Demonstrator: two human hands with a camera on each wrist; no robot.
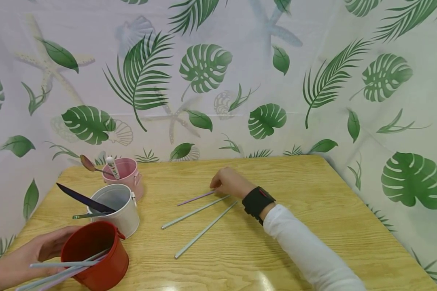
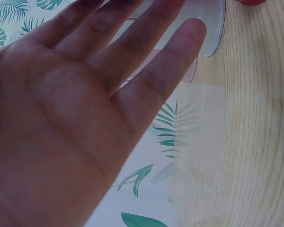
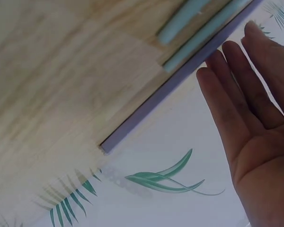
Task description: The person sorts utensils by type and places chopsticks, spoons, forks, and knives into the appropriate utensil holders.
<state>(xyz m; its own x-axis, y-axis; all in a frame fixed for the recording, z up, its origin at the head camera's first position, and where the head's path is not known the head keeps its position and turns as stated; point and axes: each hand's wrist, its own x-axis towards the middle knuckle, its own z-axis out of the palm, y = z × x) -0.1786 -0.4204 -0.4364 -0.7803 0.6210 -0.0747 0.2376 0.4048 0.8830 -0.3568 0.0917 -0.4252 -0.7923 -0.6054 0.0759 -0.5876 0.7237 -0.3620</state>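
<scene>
My left hand is at the left side of a red bucket, its fingers straight in the left wrist view. Several pastel chopsticks stick out over the bucket's near rim. On the table, two pale green chopsticks and a thinner-looking purple chopstick lie slanted, roughly side by side. At the far end of the purple one is my right hand. In the right wrist view its fingers are extended and spread beside the purple chopstick; whether they touch it is unclear.
Behind the red bucket stands a white bucket with a black-bladed knife and a green handle. A pink bucket farther back holds spoons. A leaf-patterned curtain borders the wooden table.
</scene>
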